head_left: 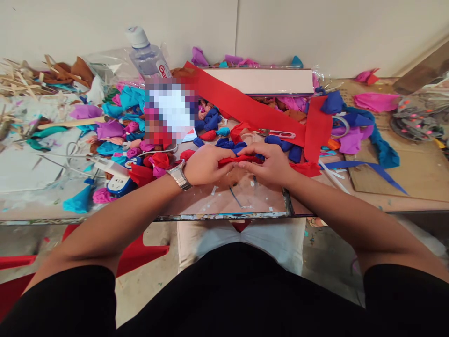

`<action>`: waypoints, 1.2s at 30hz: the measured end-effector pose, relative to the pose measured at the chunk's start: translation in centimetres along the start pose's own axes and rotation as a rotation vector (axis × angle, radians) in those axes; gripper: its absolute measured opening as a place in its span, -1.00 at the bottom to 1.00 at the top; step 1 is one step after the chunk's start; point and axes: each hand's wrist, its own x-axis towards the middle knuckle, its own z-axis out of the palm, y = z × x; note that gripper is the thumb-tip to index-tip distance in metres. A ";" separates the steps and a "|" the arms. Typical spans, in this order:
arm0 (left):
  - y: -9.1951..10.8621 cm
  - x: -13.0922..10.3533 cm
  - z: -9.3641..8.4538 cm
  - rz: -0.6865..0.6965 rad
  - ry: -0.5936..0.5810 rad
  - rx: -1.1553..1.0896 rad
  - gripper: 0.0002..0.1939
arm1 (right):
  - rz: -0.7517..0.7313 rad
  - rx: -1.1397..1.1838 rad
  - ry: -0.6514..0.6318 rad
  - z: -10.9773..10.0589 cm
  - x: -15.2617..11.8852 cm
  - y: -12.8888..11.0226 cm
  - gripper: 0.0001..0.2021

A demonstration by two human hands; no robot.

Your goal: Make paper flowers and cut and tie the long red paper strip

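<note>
Near the front of the table, my left hand (207, 164) and my right hand (267, 161) meet fingertip to fingertip. Both are pinched on a narrow folded strip of red crepe paper (224, 162) that runs between them. A watch sits on my left wrist. Just beyond my right hand lie thread snips (280, 134) with a red-and-white handle, resting on a long red paper band (245, 100). Blue crumpled paper pieces (210, 120) lie behind my hands. Part of the red strip is hidden by my fingers.
A water bottle (149, 56) stands at the back left beside a blurred bright screen (171, 110). A white power strip (119, 180) with cables lies left. Colourful paper pieces (112, 128) are heaped there. A long white box (259, 80) sits behind; cardboard (403, 173) lies right.
</note>
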 end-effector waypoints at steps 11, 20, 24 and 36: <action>0.3 0.5 -0.6 -0.263 -0.235 -0.671 -0.69 | -0.058 -0.034 0.007 -0.2 0.0 0.0 -0.79; 0.3 0.4 -1.0 -0.489 -0.402 -1.169 -0.65 | -0.197 -0.113 0.073 -0.4 -0.1 0.1 -0.88; 0.0 0.4 -1.0 -0.423 -0.397 -1.114 -0.53 | -0.162 -0.164 0.056 -0.6 -0.1 0.1 -0.83; 0.6 0.5 -0.5 -0.189 -0.154 -0.592 -0.61 | -0.057 -0.063 0.006 -0.3 -0.2 -0.3 -0.74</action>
